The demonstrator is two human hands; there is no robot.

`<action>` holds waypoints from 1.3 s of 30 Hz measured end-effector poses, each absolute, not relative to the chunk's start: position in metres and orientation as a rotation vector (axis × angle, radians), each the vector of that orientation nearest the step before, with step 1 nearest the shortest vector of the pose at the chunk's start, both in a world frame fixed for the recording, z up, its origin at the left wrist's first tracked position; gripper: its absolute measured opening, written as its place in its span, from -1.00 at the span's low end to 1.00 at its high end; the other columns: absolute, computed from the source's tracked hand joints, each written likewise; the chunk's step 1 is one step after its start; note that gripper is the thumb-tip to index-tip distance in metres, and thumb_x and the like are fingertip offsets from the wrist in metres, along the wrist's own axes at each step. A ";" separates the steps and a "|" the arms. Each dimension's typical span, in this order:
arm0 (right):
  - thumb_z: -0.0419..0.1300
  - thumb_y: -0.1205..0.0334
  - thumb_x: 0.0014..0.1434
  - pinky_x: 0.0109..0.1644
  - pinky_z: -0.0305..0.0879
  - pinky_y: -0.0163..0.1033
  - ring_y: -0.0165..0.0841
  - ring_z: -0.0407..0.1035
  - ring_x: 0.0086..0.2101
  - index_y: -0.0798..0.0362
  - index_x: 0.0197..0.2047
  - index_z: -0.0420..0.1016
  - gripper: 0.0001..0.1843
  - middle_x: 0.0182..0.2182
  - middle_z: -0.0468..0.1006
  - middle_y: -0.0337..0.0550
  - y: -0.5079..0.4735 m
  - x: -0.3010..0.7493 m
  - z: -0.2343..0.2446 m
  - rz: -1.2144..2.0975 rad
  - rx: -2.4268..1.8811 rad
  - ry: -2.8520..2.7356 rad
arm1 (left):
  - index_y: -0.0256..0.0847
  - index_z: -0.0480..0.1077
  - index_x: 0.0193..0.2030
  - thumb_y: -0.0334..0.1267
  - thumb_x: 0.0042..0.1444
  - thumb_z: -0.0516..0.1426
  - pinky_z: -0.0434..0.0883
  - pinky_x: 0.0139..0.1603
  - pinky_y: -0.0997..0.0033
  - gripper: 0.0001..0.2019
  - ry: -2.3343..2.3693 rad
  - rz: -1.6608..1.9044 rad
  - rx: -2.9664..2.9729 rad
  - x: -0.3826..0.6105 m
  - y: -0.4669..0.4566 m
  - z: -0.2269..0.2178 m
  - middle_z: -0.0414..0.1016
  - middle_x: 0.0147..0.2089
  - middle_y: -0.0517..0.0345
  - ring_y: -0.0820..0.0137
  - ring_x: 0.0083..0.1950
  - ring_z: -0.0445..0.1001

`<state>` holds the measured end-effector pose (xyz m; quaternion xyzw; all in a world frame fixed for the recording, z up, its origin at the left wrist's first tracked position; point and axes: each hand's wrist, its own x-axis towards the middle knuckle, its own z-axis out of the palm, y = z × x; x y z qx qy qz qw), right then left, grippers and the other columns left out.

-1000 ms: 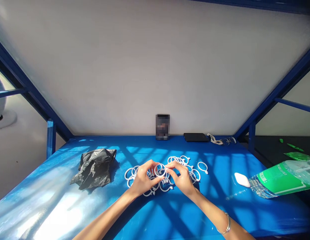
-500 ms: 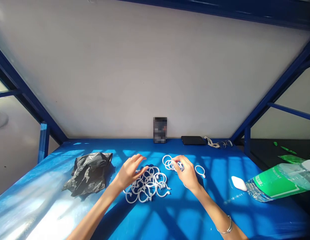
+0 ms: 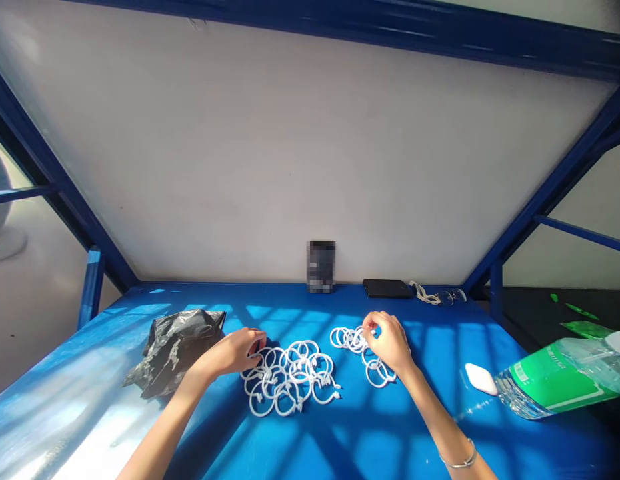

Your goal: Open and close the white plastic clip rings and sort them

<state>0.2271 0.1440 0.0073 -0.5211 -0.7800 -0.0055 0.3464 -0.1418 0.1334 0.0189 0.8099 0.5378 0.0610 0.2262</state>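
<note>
Two heaps of white plastic rings lie on the blue table (image 3: 315, 440). The larger heap (image 3: 290, 377) sits in the middle; my left hand (image 3: 235, 352) rests at its left edge, fingers curled onto a ring there. A smaller heap (image 3: 351, 339) lies to the right, with two more rings (image 3: 377, 372) just below it. My right hand (image 3: 390, 343) hovers over that smaller heap, fingertips pinched on a white ring at its top.
A crumpled black plastic bag (image 3: 177, 347) lies left of my left hand. At the right edge a green-labelled water bottle (image 3: 560, 377) lies on its side beside a small white object (image 3: 480, 378). A dark phone (image 3: 387, 288), a cable and a blurred box (image 3: 321, 267) stand along the back wall.
Both hands held one ring together over the heap; they have since separated. The left hand went to the left edge of the big heap, the right to the smaller heap.
</note>
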 end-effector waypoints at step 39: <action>0.06 0.19 0.45 -0.17 0.54 -0.18 -0.28 0.55 -0.29 0.02 -0.02 0.52 -0.78 -0.28 0.64 -0.11 0.102 0.164 0.000 0.081 -0.745 -1.922 | -0.15 0.20 -0.45 0.16 0.05 0.12 0.16 -0.61 0.52 -0.60 1.325 1.058 1.469 -0.009 0.114 0.004 0.28 -0.72 0.30 0.49 -0.69 0.21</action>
